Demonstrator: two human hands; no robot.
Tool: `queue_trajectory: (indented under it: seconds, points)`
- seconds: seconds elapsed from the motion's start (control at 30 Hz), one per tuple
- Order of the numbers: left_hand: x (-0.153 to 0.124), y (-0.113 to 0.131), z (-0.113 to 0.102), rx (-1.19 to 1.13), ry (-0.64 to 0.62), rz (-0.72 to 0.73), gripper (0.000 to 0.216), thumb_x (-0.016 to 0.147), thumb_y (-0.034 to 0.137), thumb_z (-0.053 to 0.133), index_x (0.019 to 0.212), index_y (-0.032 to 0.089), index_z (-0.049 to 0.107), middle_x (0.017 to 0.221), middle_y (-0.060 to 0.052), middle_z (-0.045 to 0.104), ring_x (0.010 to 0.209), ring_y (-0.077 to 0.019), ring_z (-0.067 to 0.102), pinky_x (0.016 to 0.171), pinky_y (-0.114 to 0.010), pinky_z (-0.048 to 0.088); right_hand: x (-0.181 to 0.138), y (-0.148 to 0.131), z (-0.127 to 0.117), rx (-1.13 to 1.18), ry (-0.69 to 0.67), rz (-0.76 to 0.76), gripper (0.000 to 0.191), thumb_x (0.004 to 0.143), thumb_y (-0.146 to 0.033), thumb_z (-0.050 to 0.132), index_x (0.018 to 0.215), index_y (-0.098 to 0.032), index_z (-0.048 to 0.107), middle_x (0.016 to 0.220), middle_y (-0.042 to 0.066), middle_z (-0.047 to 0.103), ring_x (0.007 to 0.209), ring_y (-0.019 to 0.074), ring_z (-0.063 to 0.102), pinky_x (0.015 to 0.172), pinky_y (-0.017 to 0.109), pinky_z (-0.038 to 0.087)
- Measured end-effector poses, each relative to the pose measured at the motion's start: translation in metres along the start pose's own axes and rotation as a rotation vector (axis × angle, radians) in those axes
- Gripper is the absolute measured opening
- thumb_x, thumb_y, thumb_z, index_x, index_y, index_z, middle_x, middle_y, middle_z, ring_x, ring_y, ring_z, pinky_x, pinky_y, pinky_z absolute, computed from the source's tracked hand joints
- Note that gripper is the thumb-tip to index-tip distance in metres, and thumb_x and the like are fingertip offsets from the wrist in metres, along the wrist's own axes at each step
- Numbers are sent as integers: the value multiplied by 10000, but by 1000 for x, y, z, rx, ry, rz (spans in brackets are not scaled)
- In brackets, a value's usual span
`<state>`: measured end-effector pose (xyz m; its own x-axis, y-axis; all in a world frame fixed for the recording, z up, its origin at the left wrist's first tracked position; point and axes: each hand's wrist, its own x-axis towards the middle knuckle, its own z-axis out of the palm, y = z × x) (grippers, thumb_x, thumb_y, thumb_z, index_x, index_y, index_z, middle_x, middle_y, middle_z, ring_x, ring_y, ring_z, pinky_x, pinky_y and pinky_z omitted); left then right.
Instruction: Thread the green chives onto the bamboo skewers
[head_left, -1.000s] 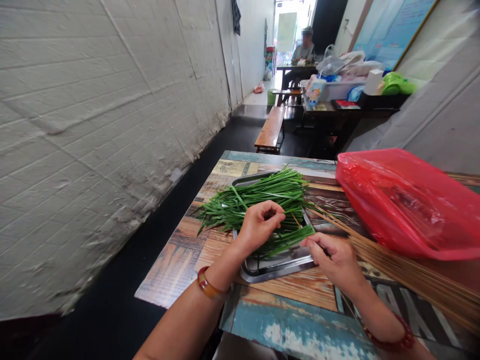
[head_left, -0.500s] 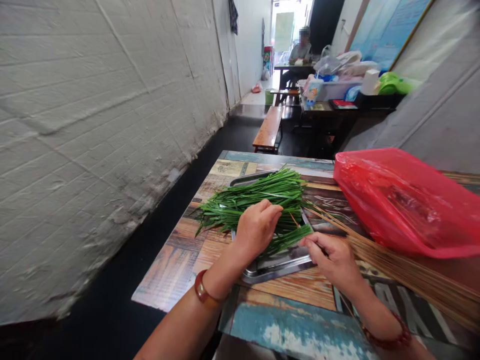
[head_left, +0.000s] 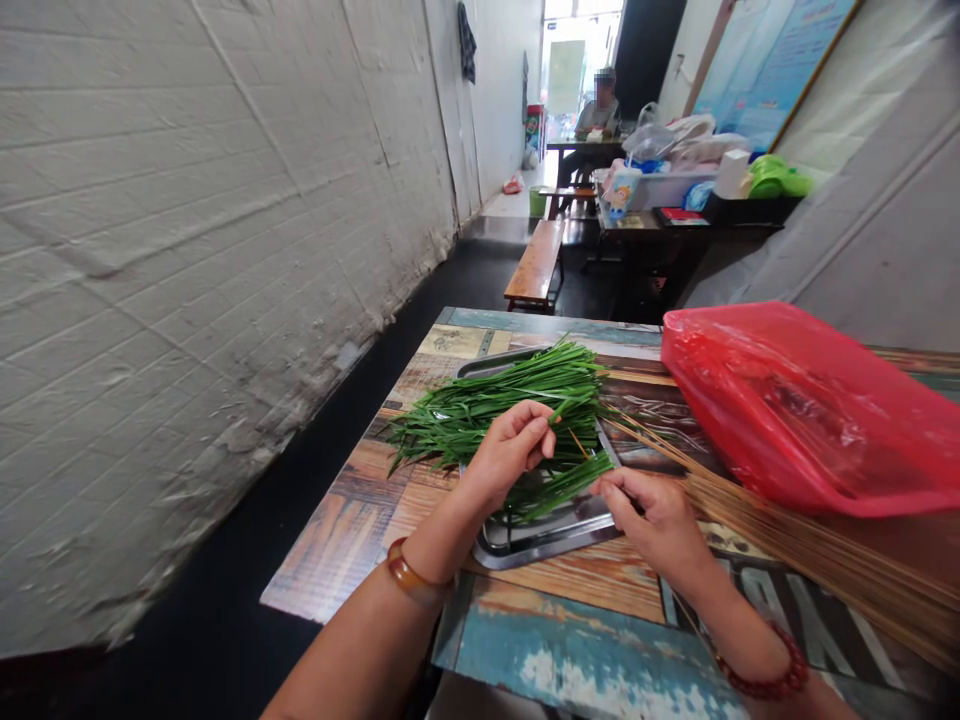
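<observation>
Material: Chinese chives [head_left: 495, 405], flat narrow leaves, deep green, lying roughly parallel in a loose heap. The tips fan out to the left past the tray edge and the cut ends point right.

Container 1: a shallow stainless steel tray [head_left: 559, 535] sits on the patterned bench [head_left: 600, 595], directly in front of me. The heap fills its far half. The near half shows bare metal under a small chive bunch [head_left: 574, 478], which lies slanted across the tray's right side.

Left hand [head_left: 506, 455]: it rests over the heap, thumb and first fingers [head_left: 541, 432] pinched together on a few chive leaves [head_left: 568, 408] lifted slightly off the pile. An amber bangle [head_left: 415, 580] is on the wrist.

Right hand [head_left: 652, 515]: it is at the tray's right rim, fingers curled closed on the cut end of the small chive bunch. I cannot tell whether a stick is in the grip as well. A red bead bracelet [head_left: 765, 682] is on the wrist.

Container 2: a red plastic bag [head_left: 810, 410] is on the bench to my right, with its contents only dimly visible through the film.

Bamboo skewers [head_left: 810, 555] lie in a long sheaf beside and partly under the bag, thin ends reaching toward the tray.
</observation>
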<state>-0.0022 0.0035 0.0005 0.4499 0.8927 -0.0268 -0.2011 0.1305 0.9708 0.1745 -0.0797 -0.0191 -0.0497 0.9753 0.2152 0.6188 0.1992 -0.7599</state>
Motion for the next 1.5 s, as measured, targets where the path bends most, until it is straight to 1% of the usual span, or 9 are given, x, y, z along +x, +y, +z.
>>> queue_trajectory:
  seconds: [0.23, 0.37, 0.57, 0.7, 0.87, 1.03, 1.13, 1.33, 1.5]
  points:
    - [-3, -2, 2, -47, -109, -87, 218, 820, 375, 530, 872, 174, 466, 561, 58, 500, 423, -38, 309, 408, -160, 196, -1, 1, 1, 20, -13, -9, 236, 853, -218, 447, 762, -181, 662, 663, -3, 671, 604, 132, 610, 587, 217, 442]
    - [-5, 0, 4, -26, -131, -95, 212, 823, 367, 530, 853, 164, 476, 600, 57, 483, 412, -24, 286, 397, -164, 171, -2, 0, 1, 20, -15, -11, 240, 858, -232, 448, 764, -179, 663, 644, -6, 656, 582, 127, 594, 578, 213, 435]
    - [-5, 1, 6, 125, -91, -63, 225, 801, 366, 551, 838, 150, 502, 624, 50, 472, 457, -33, 328, 436, -169, 221, -2, 1, 1, 10, 2, 0, 232, 850, -227, 452, 768, -181, 664, 667, -2, 669, 611, 132, 607, 611, 216, 444]
    - [-3, -1, 5, 201, -35, 35, 229, 720, 302, 640, 825, 147, 508, 670, 43, 467, 575, -61, 400, 531, -179, 305, -2, 0, 1, 9, 15, 8, 233, 849, -230, 447, 765, -184, 658, 692, 3, 681, 634, 138, 620, 621, 220, 451]
    - [-2, -1, 3, 294, 8, 54, 174, 798, 308, 543, 749, 153, 481, 664, 39, 467, 565, -65, 373, 547, -192, 311, -2, -2, 0, 11, 20, -2, 243, 853, -238, 440, 761, -185, 659, 677, 3, 676, 626, 138, 622, 608, 220, 454]
    - [-5, 2, 3, 396, -137, 45, 228, 850, 373, 472, 793, 153, 491, 650, 34, 468, 553, -70, 384, 522, -192, 319, -2, -5, 0, 8, 19, -28, 242, 850, -227, 442, 747, -190, 658, 660, 1, 673, 613, 138, 620, 609, 222, 462]
    - [-6, 1, 3, 399, -213, -11, 288, 888, 405, 382, 868, 149, 514, 666, 23, 491, 500, -63, 374, 469, -191, 306, -2, -7, -1, 3, 17, -42, 246, 859, -230, 440, 751, -189, 657, 647, 1, 669, 582, 134, 609, 586, 220, 461]
    - [-5, -2, 2, 278, -227, -101, 400, 891, 438, 355, 1038, 115, 540, 644, 28, 502, 410, -41, 363, 396, -179, 271, -2, -2, -1, -21, -15, -89, 248, 865, -245, 443, 764, -191, 663, 655, 3, 686, 574, 137, 622, 565, 218, 469]
    - [-5, 0, 5, 252, -213, -101, 330, 878, 405, 399, 1039, 130, 486, 578, 44, 534, 356, -37, 334, 360, -161, 241, -2, -2, -1, 14, -8, -76, 242, 868, -236, 441, 769, -189, 656, 710, 9, 697, 654, 142, 645, 620, 220, 479]
